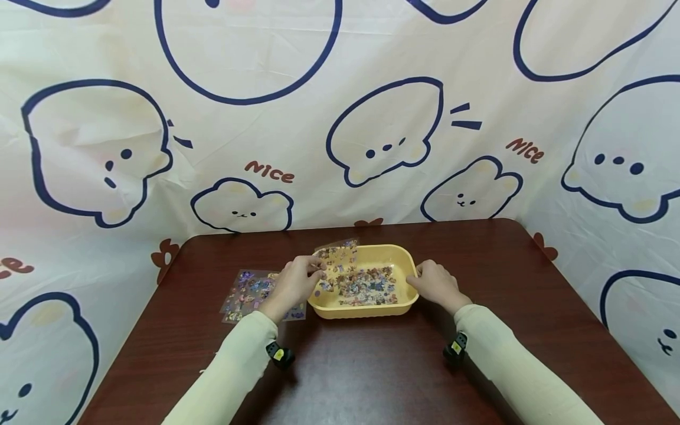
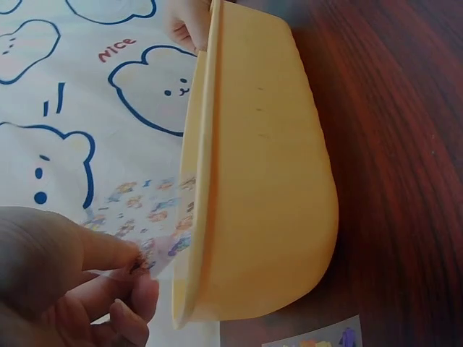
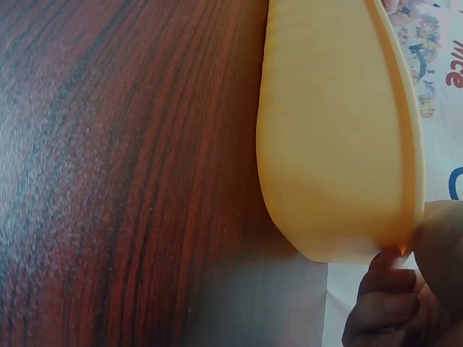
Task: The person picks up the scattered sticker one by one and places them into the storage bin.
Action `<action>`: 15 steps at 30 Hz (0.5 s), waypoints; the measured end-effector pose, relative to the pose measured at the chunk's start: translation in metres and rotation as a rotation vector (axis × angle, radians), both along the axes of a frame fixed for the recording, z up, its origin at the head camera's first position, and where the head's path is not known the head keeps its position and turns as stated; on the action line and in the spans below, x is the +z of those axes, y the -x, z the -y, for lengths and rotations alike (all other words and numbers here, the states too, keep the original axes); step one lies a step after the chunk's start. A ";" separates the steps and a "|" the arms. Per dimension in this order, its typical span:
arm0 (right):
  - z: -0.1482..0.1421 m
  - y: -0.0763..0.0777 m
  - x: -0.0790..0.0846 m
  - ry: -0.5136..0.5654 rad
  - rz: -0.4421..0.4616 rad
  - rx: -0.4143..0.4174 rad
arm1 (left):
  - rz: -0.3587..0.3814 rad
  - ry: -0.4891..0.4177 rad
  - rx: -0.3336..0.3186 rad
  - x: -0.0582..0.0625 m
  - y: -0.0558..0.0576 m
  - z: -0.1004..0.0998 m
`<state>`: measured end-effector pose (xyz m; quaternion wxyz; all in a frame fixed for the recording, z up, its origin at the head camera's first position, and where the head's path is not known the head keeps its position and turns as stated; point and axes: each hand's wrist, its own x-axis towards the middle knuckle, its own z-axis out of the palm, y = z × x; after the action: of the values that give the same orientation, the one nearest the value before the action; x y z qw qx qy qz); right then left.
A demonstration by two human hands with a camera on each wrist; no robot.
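A yellow plastic tray stands on the dark wooden table and holds several sticker sheets. My left hand pinches a clear sticker sheet at the tray's left rim, the sheet lifted partly over the edge. In the left wrist view thumb and fingers nip the sheet's corner beside the tray wall. My right hand grips the tray's right rim, its curled fingers under the tray's edge.
Another sticker sheet lies flat on the table left of the tray. The wooden table has rounded far corners. A cartoon-print cloth hangs behind and to both sides.
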<state>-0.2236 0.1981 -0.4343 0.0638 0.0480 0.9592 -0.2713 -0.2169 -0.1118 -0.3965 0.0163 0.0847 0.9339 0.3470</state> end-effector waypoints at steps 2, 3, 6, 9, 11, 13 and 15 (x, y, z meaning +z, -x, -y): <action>0.000 0.000 0.000 0.003 -0.003 0.003 | 0.008 0.010 -0.019 -0.002 0.000 -0.001; 0.000 -0.001 -0.001 0.003 -0.005 0.004 | 0.014 0.012 -0.028 -0.002 -0.001 -0.001; -0.001 -0.001 0.000 0.006 -0.009 0.006 | 0.033 0.018 -0.043 -0.003 -0.001 -0.002; -0.001 -0.001 -0.001 0.007 -0.011 0.007 | 0.049 0.022 -0.056 -0.005 -0.001 -0.004; -0.001 -0.001 0.000 0.006 -0.010 0.008 | 0.051 0.028 -0.059 -0.006 0.000 -0.006; 0.000 -0.001 0.000 0.006 -0.010 0.008 | 0.055 0.036 -0.059 -0.007 0.000 -0.007; 0.000 -0.001 0.000 0.005 -0.006 0.007 | 0.059 0.046 -0.056 -0.007 0.000 -0.008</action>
<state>-0.2227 0.1983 -0.4343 0.0619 0.0435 0.9589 -0.2734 -0.2173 -0.1040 -0.4036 0.0556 0.1001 0.9379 0.3273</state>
